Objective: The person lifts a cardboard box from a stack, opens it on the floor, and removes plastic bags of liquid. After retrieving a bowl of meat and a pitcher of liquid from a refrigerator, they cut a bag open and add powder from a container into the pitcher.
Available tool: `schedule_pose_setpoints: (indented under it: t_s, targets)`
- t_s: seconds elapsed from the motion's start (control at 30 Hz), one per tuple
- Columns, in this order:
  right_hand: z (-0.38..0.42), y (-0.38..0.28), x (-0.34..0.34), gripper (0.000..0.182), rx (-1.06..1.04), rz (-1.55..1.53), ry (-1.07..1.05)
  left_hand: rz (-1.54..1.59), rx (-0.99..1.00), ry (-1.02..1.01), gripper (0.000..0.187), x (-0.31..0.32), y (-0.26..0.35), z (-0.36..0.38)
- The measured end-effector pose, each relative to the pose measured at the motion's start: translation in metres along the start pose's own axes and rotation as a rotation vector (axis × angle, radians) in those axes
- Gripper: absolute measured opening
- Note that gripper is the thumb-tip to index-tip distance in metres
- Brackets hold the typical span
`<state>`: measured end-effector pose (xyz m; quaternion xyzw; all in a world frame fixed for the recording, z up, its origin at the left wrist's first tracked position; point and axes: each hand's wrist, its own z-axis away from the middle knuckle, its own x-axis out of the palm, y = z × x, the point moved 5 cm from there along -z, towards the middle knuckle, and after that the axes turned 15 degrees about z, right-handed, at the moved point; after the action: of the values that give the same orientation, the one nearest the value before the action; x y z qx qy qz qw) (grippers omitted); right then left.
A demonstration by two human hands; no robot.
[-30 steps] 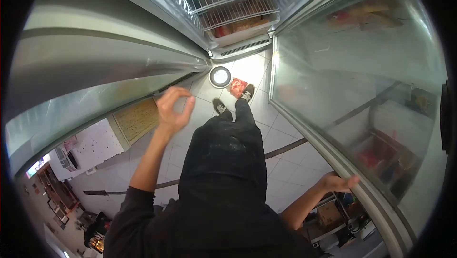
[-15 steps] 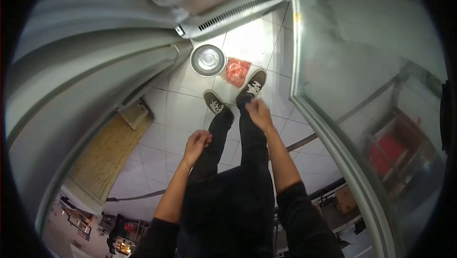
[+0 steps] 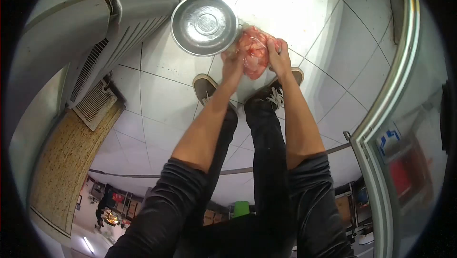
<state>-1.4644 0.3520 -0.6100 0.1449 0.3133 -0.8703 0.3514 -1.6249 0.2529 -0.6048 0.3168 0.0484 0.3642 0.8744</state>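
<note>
Between my two hands is a clear plastic bag of raw meat (image 3: 254,51), pinkish red with pale patches, low over the floor tiles in front of my shoes. My left hand (image 3: 233,67) grips the bag's left side, its fingertips partly hidden behind the plastic. On the opposite side my right hand (image 3: 279,55) is closed on the bag, thumb toward me. A round metal pan (image 3: 204,24) sits on the floor just left of the bag, with nothing visible inside it.
A glass door with a metal frame (image 3: 369,143) stands open on my right. Grey appliance panels with vents (image 3: 90,63) line the left, above a speckled tan slab (image 3: 66,163). My shoes (image 3: 205,86) stand on white tiles (image 3: 162,91). Shelves with boxes appear behind me.
Both hands, empty before, have reached down and forward and taken hold of the bag of meat. My view has dropped closer to the floor, so the pan and bag look larger.
</note>
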Motion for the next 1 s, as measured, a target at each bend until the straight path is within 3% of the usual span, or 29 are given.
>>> schedule_pose_setpoints:
  t_s: [0.07, 0.1, 0.17, 0.3, 0.4, 0.47, 0.53, 0.6, 0.63, 0.7, 0.77, 0.83, 1.0]
  targets:
    - [-0.001, 0.008, 0.009, 0.063, 0.015, -0.129, -0.001, 0.147, 0.000, 0.022, 0.075, 0.019, 0.005, 0.013]
    - [0.002, 0.008, 0.009, 0.060, 0.013, -0.219, -0.029, 0.034, -0.049, 0.082, 0.061, 0.013, -0.008, 0.010]
    - [0.017, -0.001, 0.006, 0.046, -0.034, -0.362, -0.105, -0.134, 0.079, 0.085, 0.059, 0.028, 0.019, 0.037]
    - [0.060, -0.034, -0.007, 0.047, 0.016, -0.613, -0.236, -0.260, 0.370, 0.027, 0.057, 0.041, 0.069, 0.098]
    - [0.081, -0.076, -0.003, 0.046, -0.134, -0.498, -0.212, -0.099, 0.323, 0.032, 0.047, 0.041, 0.131, 0.132]
    - [0.084, -0.115, 0.015, 0.045, -0.143, -0.467, -0.224, -0.091, 0.228, 0.074, 0.045, 0.012, 0.153, 0.116]
    - [0.070, -0.142, 0.038, 0.046, -0.266, -0.265, -0.104, -0.098, 0.316, 0.084, 0.055, -0.025, 0.165, 0.073]
    - [0.053, -0.159, 0.057, 0.045, -0.361, 0.207, 0.218, -0.900, 0.189, 0.223, 0.058, -0.087, 0.146, 0.013]
    - [0.044, -0.165, 0.066, 0.045, -0.401, 0.511, 0.428, -0.874, 0.206, 0.256, 0.058, -0.099, 0.150, -0.005]
    - [0.021, -0.158, 0.088, 0.041, -0.307, 0.284, 0.514, -0.830, 0.234, 0.317, 0.058, -0.115, 0.151, -0.031]
    - [0.009, -0.150, 0.099, 0.037, -0.232, 0.168, 0.420, -0.552, 0.331, 0.279, 0.059, -0.119, 0.139, -0.051]
    - [0.000, -0.143, 0.096, 0.031, -0.192, 0.166, 0.151, -0.428, 0.322, 0.308, 0.062, -0.129, 0.136, -0.058]
    - [0.044, -0.127, 0.061, 0.018, -0.336, 0.032, 0.173, -0.351, 0.250, 0.160, 0.057, -0.123, 0.147, -0.022]
